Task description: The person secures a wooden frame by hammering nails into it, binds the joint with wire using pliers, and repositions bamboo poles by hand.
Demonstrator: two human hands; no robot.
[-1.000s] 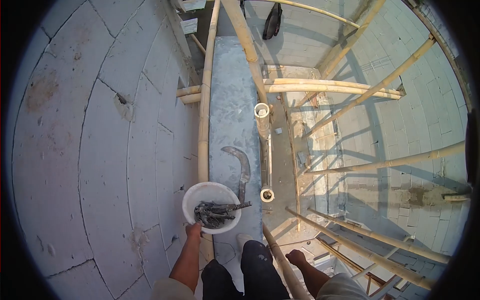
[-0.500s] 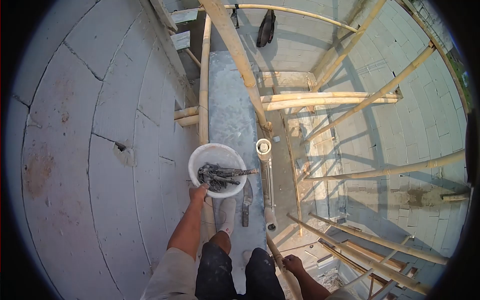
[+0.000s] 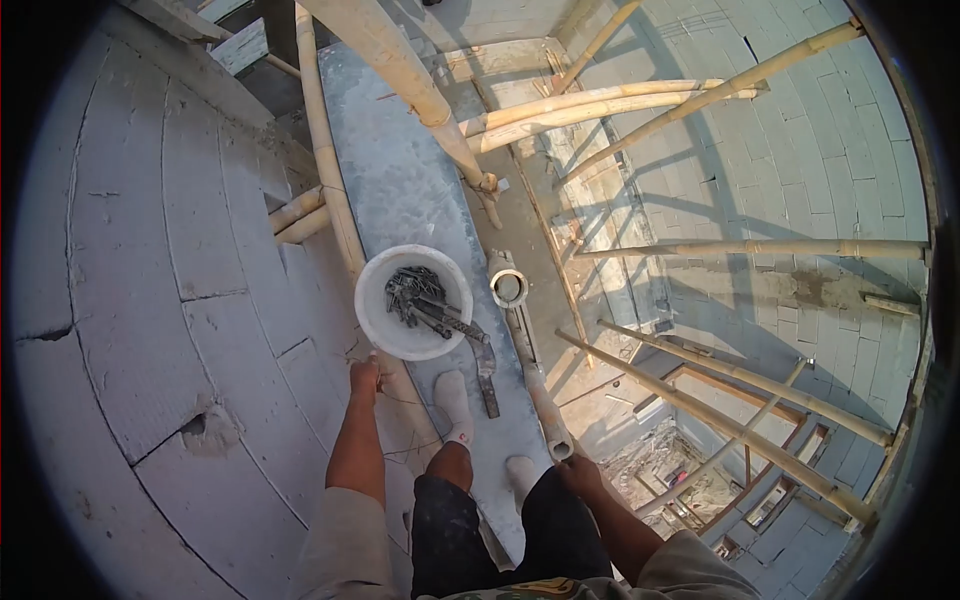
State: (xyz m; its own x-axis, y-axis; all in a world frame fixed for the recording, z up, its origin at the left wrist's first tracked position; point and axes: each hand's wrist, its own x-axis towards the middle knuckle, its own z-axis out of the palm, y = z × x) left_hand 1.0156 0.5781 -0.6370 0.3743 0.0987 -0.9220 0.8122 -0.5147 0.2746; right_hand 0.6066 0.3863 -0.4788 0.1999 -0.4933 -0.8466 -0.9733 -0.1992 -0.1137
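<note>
A white bowl point(image 3: 414, 345) rests on the long grey plank, with dark nails and tools in it. One tool's handle sticks out over the rim, above a trowel-like tool point(image 3: 487, 390) on the plank. My left hand point(image 3: 366, 375) is just below the bowl's near left rim, closed by the lengthwise bamboo pole; whether it holds anything is too small to tell. My right hand point(image 3: 580, 474) is by my right knee at the lower end of a bamboo pole point(image 3: 548, 415); its fingers are mostly hidden.
The plank point(image 3: 400, 170) runs away from me, a block wall point(image 3: 150, 250) on its left. An upright bamboo pole point(image 3: 385, 55) rises at its far right edge. Right of the plank is a drop crossed by bamboo poles point(image 3: 720, 400). My socked feet point(image 3: 455, 400) stand on the plank.
My left hand has let go of the bowl's rim and dropped slightly below it. My right hand has moved up to the pole end near my knee. The view has shifted and turned.
</note>
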